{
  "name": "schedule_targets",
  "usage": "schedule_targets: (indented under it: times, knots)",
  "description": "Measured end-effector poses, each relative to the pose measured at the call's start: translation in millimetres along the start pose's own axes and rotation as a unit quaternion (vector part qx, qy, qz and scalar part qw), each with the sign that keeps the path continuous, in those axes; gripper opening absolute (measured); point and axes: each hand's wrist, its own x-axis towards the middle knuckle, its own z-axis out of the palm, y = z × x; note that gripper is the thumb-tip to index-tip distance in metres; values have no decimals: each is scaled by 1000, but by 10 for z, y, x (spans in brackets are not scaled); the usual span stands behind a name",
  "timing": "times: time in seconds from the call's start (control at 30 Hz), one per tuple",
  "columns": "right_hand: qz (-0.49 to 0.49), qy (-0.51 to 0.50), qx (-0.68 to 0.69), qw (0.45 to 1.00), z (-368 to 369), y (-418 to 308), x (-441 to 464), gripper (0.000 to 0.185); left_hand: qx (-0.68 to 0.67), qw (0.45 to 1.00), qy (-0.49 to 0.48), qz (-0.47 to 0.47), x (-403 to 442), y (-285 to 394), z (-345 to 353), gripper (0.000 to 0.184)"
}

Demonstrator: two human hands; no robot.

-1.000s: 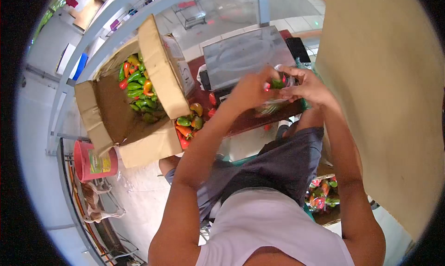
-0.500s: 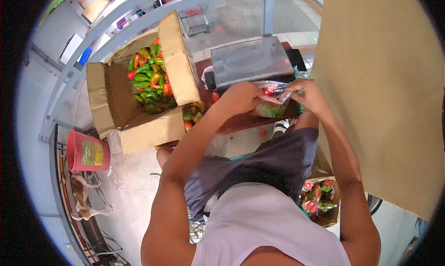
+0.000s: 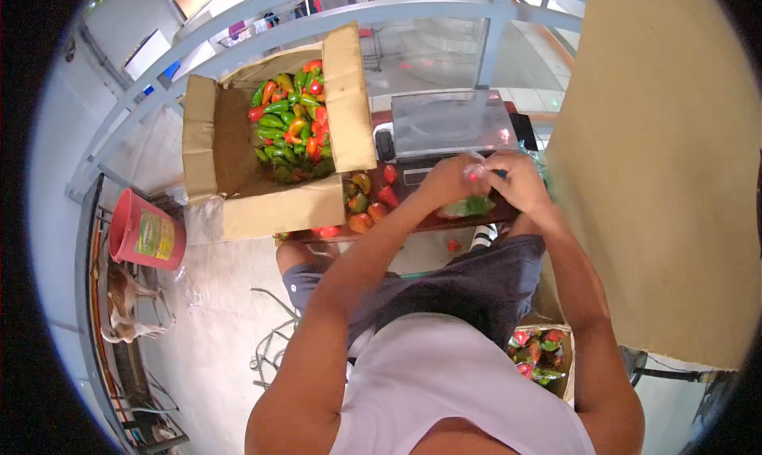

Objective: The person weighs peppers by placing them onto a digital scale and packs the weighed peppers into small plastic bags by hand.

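Observation:
A clear plastic bag with something green inside hangs below both hands, over the near edge of the dark red table. The fingers of my left hand are closed on the bag's gathered top. My right hand pinches the same top from the other side, close to the left. Behind them stands a scale with a flat metal plate. Loose red and orange peppers lie on the table left of my left hand.
An open cardboard box of green and red peppers stands at the left. A red bucket and a dog are on the far left. Bagged peppers fill a box by my right side. Large cardboard rises at the right.
The view has shifted, so the box and table sit further right and lower. The bag's mouth, spread between my hands half a second ago, is now bunched together between them.

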Motion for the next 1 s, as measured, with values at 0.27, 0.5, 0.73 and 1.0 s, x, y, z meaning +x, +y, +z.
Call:
schedule_targets:
  times: [0.27,0.5,0.73,1.0]
  knots:
    - [-13,-206,169,964,-679,-553,206,73,-99,964,-54,239,365,1668,-1326,27]
    - [-8,-393,468,791,81,-1200,18,47,63,950,191,237,11,2050,-1953,27]
    - [172,-442,720,507,1086,-1158,-1081,33,-56,994,91,19,-610,1256,-1417,16]
    - [101,-434,502,741,620,-1323,-822,33,227,909,-216,274,-1288,1574,-1547,28]
